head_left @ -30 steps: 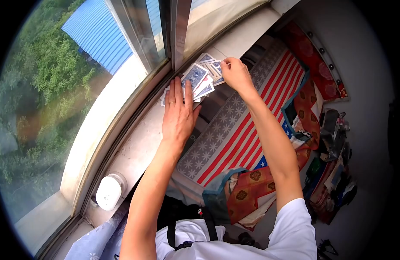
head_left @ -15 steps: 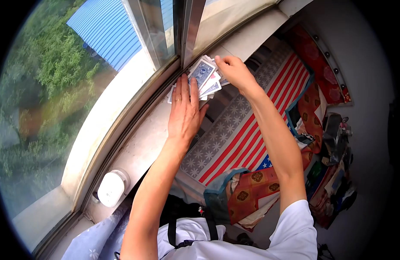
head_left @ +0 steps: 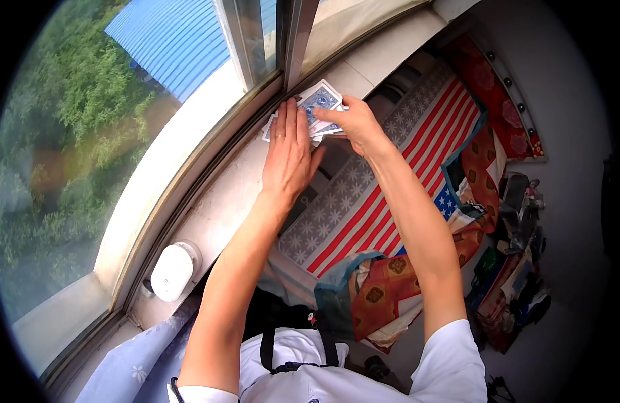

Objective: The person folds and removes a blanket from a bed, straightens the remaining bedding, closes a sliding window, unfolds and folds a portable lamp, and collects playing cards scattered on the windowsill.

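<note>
A loose pile of blue-backed playing cards [head_left: 321,98] lies on the window sill, its cards overlapping at different angles. My left hand [head_left: 288,154] rests along the pile's left side, fingers stretched out and close together, covering some of the cards. At the right edge, my right hand [head_left: 358,127] has its thumb over the cards and its other fingers around their side, gripping some of them. How many cards it grips is hidden.
The pale sill [head_left: 219,205] runs along the sliding window frame [head_left: 298,40]. A white rounded device [head_left: 173,272] stands on it, lower left. Below the sill is a bed with a striped, star-patterned cover [head_left: 363,228]. A floral blue curtain [head_left: 132,356] hangs near my left arm.
My right hand has moved from the pile's upper right corner down onto its right side, its thumb now over the cards. The top cards have shifted slightly; my left hand stays beside them.
</note>
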`<state>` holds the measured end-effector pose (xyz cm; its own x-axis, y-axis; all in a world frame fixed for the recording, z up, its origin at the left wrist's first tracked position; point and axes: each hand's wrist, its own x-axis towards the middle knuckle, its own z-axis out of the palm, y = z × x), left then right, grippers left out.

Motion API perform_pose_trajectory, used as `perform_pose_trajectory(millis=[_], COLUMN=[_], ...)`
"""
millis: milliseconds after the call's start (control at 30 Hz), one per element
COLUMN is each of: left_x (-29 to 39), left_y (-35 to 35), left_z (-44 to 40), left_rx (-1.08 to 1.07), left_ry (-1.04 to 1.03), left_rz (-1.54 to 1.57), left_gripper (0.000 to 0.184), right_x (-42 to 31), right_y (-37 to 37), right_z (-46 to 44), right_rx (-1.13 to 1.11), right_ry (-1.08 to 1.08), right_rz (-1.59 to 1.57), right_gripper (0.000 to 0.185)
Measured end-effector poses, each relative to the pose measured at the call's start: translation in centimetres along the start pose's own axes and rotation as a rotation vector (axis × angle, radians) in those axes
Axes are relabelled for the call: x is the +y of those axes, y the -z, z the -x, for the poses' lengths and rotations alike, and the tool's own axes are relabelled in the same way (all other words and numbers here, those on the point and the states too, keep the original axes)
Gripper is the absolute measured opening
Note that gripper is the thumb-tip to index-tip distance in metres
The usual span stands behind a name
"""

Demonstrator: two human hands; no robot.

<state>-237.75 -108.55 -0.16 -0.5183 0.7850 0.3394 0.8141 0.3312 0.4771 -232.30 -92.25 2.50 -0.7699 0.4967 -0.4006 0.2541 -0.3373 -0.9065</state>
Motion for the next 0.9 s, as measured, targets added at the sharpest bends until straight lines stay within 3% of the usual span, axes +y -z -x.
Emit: perform_pose_trajectory(millis=[267, 433, 567, 600, 700, 767, 833, 867, 900], left_x=[-0.7, -0.2, -1.3, -1.2, -1.9, -2.6, -2.3, -2.6, -2.8], left_y=[2.5, 5.9, 9.4, 10.2, 10.8, 10.3, 10.5, 10.2, 9.9], left_z=[1.1, 5.7, 9.5, 9.8, 10.7, 11.1, 11.4, 11.6, 11.9], left_rx=[0.141, 0.272, 0.314, 0.407, 0.541, 0.524, 0.432, 0.419, 0.407], left_ry=[-0.111, 0.436, 0.657, 0.567, 0.458, 0.416, 0.531, 0.512, 0.5], left_rz=[0.214, 0.38, 0.721, 0.595, 0.412, 0.32, 0.524, 0.476, 0.429], left_gripper=[0.074, 0.08, 0.049, 0.042, 0.044, 0.046, 0.05, 0.051, 0.053], right_x=[1.9, 3.4, 3.8, 4.1, 4.9, 6.1, 7.4, 6.8, 6.4], right_y=[-0.9, -4.6, -8.2, -8.9, -10.6, -10.4, -10.0, -9.7, -9.9], right_z=[5.4, 8.1, 8.3, 7.9, 6.4, 5.9, 5.7, 6.3, 6.7], right_rx=[0.154, -0.018, -0.202, -0.249, -0.379, -0.392, -0.338, -0.314, -0.291], right_ry=[0.086, 0.26, 0.388, 0.408, 0.46, 0.442, 0.473, 0.468, 0.499], right_rz=[-0.218, -0.085, -0.07, -0.077, -0.159, -0.045, 0.081, 0.211, 0.206], right_gripper=[0.036, 0.034, 0.034, 0.034, 0.035, 0.044, 0.051, 0.066, 0.069])
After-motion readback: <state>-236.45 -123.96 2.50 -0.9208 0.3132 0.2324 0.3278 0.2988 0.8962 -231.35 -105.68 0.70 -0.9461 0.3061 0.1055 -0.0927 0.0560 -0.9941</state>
